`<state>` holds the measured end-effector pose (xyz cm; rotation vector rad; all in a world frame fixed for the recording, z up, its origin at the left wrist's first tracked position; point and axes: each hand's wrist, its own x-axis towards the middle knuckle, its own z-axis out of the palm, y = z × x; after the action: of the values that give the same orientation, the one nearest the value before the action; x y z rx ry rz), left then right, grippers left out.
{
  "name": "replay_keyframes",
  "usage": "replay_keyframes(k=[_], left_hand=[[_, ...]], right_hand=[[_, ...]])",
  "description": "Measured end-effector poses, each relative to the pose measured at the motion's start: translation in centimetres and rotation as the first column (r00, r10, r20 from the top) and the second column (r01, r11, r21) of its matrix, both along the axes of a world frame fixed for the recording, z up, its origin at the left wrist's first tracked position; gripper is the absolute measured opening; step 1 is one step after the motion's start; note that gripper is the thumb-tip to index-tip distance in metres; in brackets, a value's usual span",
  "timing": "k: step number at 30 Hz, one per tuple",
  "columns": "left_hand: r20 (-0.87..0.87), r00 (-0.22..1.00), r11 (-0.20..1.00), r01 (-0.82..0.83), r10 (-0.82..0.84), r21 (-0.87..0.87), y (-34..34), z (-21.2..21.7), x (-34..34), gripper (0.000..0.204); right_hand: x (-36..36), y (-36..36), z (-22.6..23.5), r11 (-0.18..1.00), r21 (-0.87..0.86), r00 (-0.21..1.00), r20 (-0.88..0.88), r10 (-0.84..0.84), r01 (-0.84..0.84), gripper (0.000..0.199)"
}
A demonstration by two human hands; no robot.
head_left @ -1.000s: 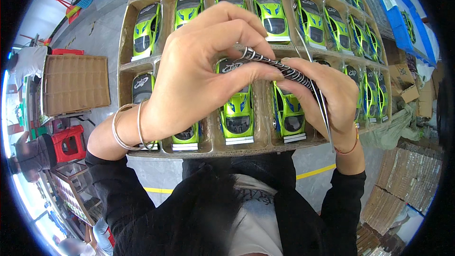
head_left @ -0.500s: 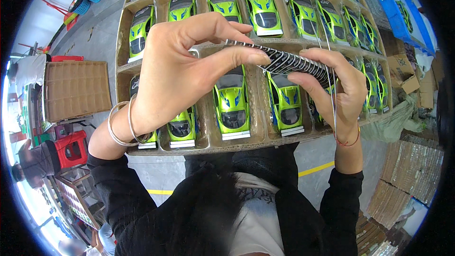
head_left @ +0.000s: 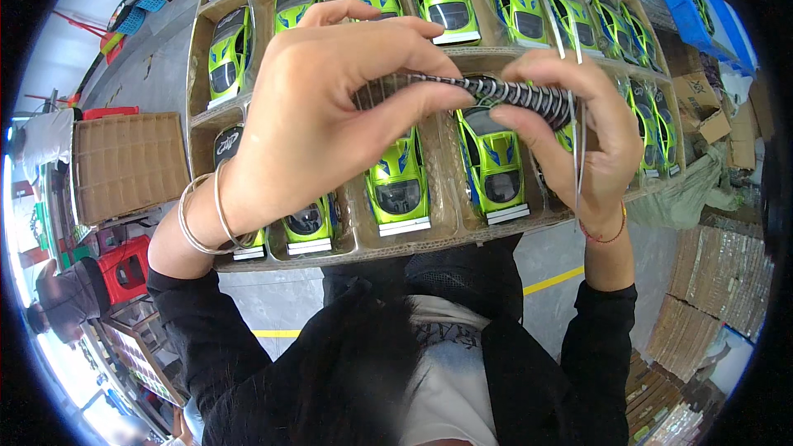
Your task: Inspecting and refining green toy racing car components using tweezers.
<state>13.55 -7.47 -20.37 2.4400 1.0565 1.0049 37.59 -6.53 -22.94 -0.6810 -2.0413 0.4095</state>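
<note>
Over a tray of toy cars, both my hands are raised with a thin bundle of black sheets with white stripes (head_left: 533, 99) between them. My right hand (head_left: 599, 128) clasps the fanned, thicker end between thumb and fingers. My left hand (head_left: 301, 116) pinches the thin dark end, part of which disappears behind the thumb and palm. Narrow pale strips (head_left: 579, 169) run up and down past my right fingers. Below the hands, bright green toy cars (head_left: 398, 186) with dark windows and blue marks sit in separate compartments.
The brown compartment tray (head_left: 450, 206) spans the space before me. At the left stand an upturned brown tray (head_left: 124, 167) and a red stool (head_left: 125, 268), with people nearby. A blue bin (head_left: 702, 8), a cardboard box (head_left: 700, 107) and stacked brown trays (head_left: 719, 281) lie on the right.
My left fingers have shifted along the bundle, and its dark end now reaches into my left palm. The bundle looks flatter and more level. The tray appears slightly further left and up.
</note>
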Motion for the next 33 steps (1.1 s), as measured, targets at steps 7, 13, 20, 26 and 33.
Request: replay_keyframes(k=[7, 13, 20, 26, 33], left_hand=[[-0.028, 0.999, 0.999, -0.025, 0.026, 0.030, -0.4, -0.4, -0.2, 0.013], [-0.125, 0.992, 0.980, 0.004, 0.022, 0.199, -1.1, 1.3, 1.3, 0.024], [-0.062, 0.996, 0.995, 0.074, -0.071, 0.063, -0.9, 0.8, 1.8, 0.018], [0.020, 0.996, 0.996, 0.091, -0.091, -0.010, -1.0, 0.4, 1.5, 0.020], [0.028, 0.997, 0.997, 0.074, -0.073, -0.036, -1.2, 0.2, 1.3, 0.019]], right_hand=[[0.6, -0.8, 0.1, 1.000, 0.009, 0.998, -0.051, -0.025, 0.026, 0.038], [0.0, -1.0, 0.4, 1.000, 0.009, 0.991, -0.136, -0.009, 0.011, 0.030], [0.3, -1.3, -0.1, 0.992, -0.124, 0.982, -0.186, -0.032, 0.009, 0.027], [0.3, -1.3, 0.1, 0.999, -0.051, 0.992, -0.126, -0.004, -0.003, 0.026], [1.1, -0.9, 0.0, 0.988, -0.118, 0.988, -0.130, 0.088, -0.103, 0.036]])
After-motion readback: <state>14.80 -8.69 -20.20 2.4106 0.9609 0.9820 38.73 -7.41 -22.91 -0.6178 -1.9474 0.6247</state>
